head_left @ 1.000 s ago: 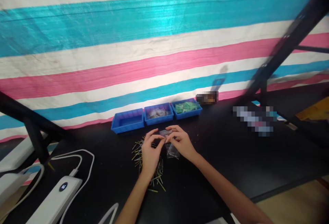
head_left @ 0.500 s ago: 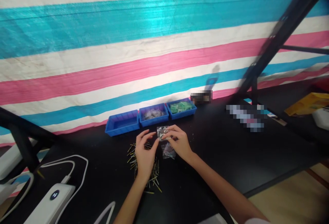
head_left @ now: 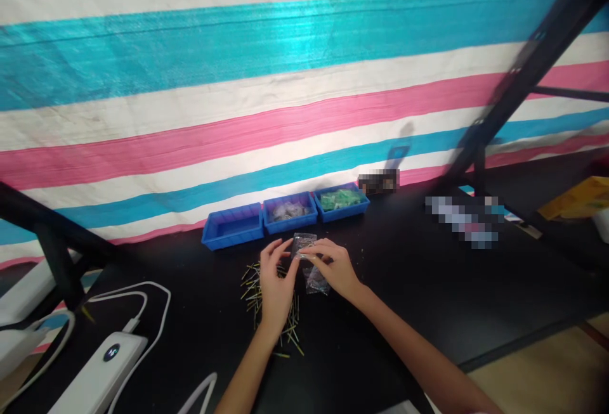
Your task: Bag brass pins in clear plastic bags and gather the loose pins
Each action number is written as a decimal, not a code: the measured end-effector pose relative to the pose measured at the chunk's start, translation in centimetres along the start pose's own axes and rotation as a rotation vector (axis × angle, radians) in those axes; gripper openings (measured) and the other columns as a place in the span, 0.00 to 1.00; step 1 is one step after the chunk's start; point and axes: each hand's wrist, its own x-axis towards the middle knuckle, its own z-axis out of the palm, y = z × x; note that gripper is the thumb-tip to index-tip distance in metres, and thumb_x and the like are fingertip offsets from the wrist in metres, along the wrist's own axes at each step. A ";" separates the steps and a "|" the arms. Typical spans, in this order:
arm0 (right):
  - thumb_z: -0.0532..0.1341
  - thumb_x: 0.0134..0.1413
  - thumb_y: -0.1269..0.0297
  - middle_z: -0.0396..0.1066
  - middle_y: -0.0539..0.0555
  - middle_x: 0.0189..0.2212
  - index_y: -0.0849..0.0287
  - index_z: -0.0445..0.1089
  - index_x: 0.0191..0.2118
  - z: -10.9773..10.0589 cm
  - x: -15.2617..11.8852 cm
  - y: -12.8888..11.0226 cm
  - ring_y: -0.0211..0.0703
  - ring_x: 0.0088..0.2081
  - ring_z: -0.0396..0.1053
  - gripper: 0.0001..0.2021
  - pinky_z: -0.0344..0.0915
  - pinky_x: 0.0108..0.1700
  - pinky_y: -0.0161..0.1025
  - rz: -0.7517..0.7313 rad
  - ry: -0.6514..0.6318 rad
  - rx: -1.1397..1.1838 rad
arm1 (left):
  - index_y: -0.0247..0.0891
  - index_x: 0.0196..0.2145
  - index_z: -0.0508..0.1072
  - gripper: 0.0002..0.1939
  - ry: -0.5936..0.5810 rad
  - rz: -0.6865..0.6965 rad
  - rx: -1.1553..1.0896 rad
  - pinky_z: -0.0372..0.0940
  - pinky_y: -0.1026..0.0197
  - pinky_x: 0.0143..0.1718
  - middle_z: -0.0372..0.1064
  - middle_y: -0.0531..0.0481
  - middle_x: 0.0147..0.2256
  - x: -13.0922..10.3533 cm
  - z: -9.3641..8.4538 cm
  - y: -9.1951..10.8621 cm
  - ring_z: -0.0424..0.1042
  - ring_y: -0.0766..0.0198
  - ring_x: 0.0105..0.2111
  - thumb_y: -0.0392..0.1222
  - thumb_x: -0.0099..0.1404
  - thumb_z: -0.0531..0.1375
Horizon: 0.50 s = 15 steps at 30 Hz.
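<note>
A small clear plastic bag [head_left: 303, 241] is held up over the table between my hands. My right hand [head_left: 335, 268] pinches its right side between thumb and fingers. At the bag's left edge, the curved fingers and thumb of my left hand [head_left: 276, 284] close in on it, the thumb at its lower corner. Beneath and around my left hand spreads a loose pile of thin yellow-and-silver sticks [head_left: 292, 331], partly covered by the hand. Another clear bag [head_left: 316, 282] lies on the table under my right hand's fingers.
Behind my hands stand three blue bins: a left bin [head_left: 233, 227], a middle bin with clear packets [head_left: 290, 212] and a right bin with green packets [head_left: 341, 200]. A white power bank [head_left: 102, 369] with cables lies left. Dark frame posts rise at both sides.
The view has shifted slightly, so everything sits a little further right. My left fingers and thumb are closer to the bag's left edge; my right hand keeps its pinch.
</note>
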 end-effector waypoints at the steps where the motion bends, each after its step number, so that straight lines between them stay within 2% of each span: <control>1: 0.57 0.54 0.62 0.70 0.54 0.32 0.54 0.75 0.36 0.0 0.0 -0.1 0.40 0.33 0.66 0.09 0.60 0.23 0.31 0.002 -0.007 0.013 | 0.43 0.45 0.70 0.14 0.006 0.004 0.008 0.63 0.57 0.43 0.59 0.47 0.47 0.0 0.0 0.0 0.68 0.62 0.39 0.42 0.59 0.58; 6: 0.57 0.54 0.61 0.72 0.54 0.36 0.56 0.74 0.37 0.3 0.1 -0.6 0.40 0.33 0.68 0.10 0.59 0.24 0.31 0.070 -0.015 0.065 | 0.41 0.37 0.73 0.08 0.042 0.045 0.015 0.61 0.56 0.46 0.60 0.46 0.46 0.0 0.0 0.2 0.64 0.59 0.46 0.41 0.59 0.58; 9: 0.56 0.54 0.61 0.72 0.53 0.32 0.56 0.72 0.40 0.5 0.0 -0.7 0.39 0.30 0.68 0.11 0.60 0.24 0.31 0.132 -0.005 0.058 | 0.40 0.33 0.73 0.06 0.040 0.029 0.001 0.61 0.56 0.46 0.60 0.46 0.45 0.1 -0.1 0.4 0.65 0.59 0.45 0.42 0.59 0.58; 12: 0.57 0.53 0.60 0.70 0.51 0.24 0.57 0.69 0.42 0.5 0.0 -0.7 0.36 0.24 0.65 0.12 0.59 0.23 0.32 0.192 0.063 0.024 | 0.39 0.31 0.72 0.06 0.046 -0.003 -0.018 0.61 0.57 0.44 0.64 0.46 0.42 0.1 -0.1 0.5 0.66 0.59 0.43 0.43 0.59 0.58; 15: 0.59 0.50 0.58 0.67 0.50 0.23 0.58 0.71 0.34 0.4 0.1 -0.8 0.33 0.20 0.60 0.10 0.58 0.22 0.32 0.191 0.121 -0.020 | 0.37 0.32 0.70 0.07 0.030 -0.071 -0.080 0.62 0.60 0.40 0.67 0.49 0.33 0.0 -0.1 0.6 0.67 0.62 0.35 0.43 0.60 0.57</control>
